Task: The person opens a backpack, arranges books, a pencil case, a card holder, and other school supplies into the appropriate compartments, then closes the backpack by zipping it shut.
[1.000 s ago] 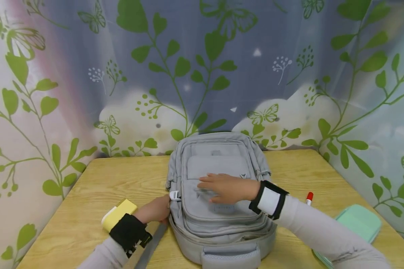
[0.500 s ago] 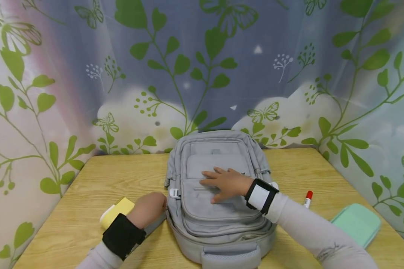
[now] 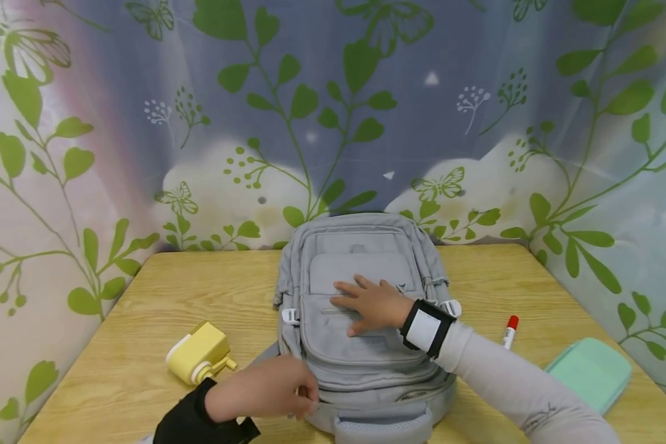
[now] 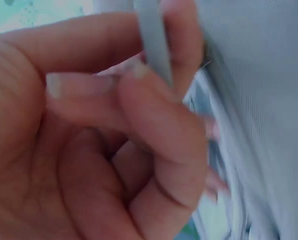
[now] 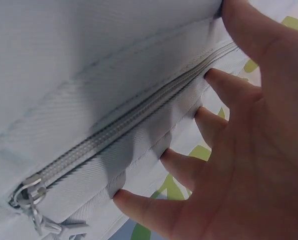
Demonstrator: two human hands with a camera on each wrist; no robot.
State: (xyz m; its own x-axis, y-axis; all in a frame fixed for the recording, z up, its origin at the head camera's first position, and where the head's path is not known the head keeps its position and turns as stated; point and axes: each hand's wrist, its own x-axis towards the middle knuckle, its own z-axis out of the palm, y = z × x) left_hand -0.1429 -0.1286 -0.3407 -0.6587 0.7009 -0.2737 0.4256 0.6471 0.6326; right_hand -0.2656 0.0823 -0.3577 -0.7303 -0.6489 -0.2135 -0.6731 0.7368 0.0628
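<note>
A grey backpack [image 3: 361, 271] lies on the table, its front panel up and its top handle [image 3: 383, 425] towards me. At the bag's near left corner is my left hand [image 3: 272, 385], fingers curled. In the left wrist view those fingers pinch a thin grey strip [image 4: 154, 45], which looks like a zipper pull. My right hand [image 3: 374, 303] rests spread on the front panel, fingers straight. The right wrist view has its fingertips touching the fabric beside a zipper [image 5: 124, 125], with a metal slider [image 5: 31, 192] at its end.
On the wooden table [image 3: 200, 283], a yellow pump bottle [image 3: 202, 351] lies left of the bag. To the right are a red-capped marker [image 3: 510, 333] and a mint-green case [image 3: 591, 373]. A leaf-patterned curtain [image 3: 333, 123] stands behind.
My left hand has moved from the bag's left side down to its near corner, uncovering more of the yellow bottle. My right hand has settled slightly back, fingers spread on the panel.
</note>
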